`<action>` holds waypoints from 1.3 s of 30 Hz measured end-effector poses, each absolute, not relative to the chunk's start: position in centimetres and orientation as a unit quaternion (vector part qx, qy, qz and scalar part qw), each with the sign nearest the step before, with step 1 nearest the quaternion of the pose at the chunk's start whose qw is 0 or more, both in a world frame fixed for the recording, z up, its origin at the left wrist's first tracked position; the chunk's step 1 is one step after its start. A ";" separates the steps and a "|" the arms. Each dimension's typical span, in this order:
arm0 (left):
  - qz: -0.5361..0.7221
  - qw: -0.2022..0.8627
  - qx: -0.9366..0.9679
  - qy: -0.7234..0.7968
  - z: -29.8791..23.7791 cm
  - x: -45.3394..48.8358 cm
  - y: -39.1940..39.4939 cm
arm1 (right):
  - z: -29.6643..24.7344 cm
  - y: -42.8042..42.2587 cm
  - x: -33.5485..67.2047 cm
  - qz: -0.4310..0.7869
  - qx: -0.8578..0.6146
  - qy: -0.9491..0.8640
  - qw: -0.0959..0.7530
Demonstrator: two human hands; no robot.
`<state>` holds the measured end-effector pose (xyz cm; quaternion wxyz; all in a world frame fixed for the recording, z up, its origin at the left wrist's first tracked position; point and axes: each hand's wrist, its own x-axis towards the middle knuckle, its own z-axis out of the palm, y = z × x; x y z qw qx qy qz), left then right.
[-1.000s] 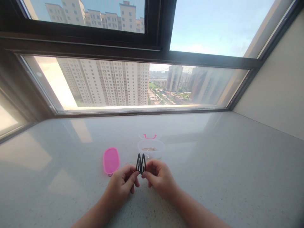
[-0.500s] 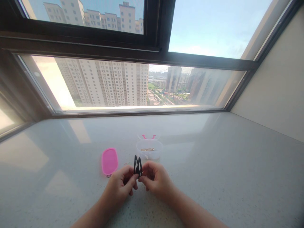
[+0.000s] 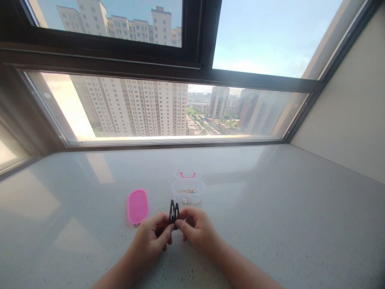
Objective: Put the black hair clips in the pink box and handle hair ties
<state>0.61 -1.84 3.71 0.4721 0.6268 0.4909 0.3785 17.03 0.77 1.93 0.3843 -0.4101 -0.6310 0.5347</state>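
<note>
Two black snap hair clips (image 3: 174,212) stand upright side by side between my hands, their narrow ends pointing up. My left hand (image 3: 155,233) pinches them from the left with thumb and fingers. From the right, my right hand (image 3: 195,227) grips them too, its thumb lying on the lower part. Just beyond my fingers sits a clear plastic box (image 3: 197,196) with gold-coloured hairpins (image 3: 186,191) lying in it. Partly hidden behind my left fingers, some small thin items (image 3: 161,209) lie on the surface, too faint to name.
A pink lid or shallow case (image 3: 138,206) lies left of the box, with a small dark loop (image 3: 136,225) at its near edge. A pink handle (image 3: 187,176) shows behind the box. The pale speckled countertop (image 3: 270,224) runs back to a dark window frame (image 3: 168,146).
My right thumb has shifted slightly up onto the clips. The whole view has tilted a little, so things sit slightly lower. Both hands keep their hold.
</note>
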 end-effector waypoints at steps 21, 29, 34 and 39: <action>0.390 0.477 0.617 0.490 3.9 0.6 -1.8 | 2.0 0.6 16.9 0.540 -0.391 -0.614 0.423; 0.417 0.479 0.600 0.487 3.6 0.2 -1.5 | 1.9 0.7 16.9 0.551 -0.375 -0.571 0.480; 0.431 0.456 0.603 0.492 3.7 0.1 -1.2 | 1.9 0.8 16.9 0.552 -0.371 -0.567 0.486; 0.436 0.436 0.610 0.499 3.4 -0.1 -1.1 | 1.8 0.8 16.9 0.555 -0.369 -0.567 0.485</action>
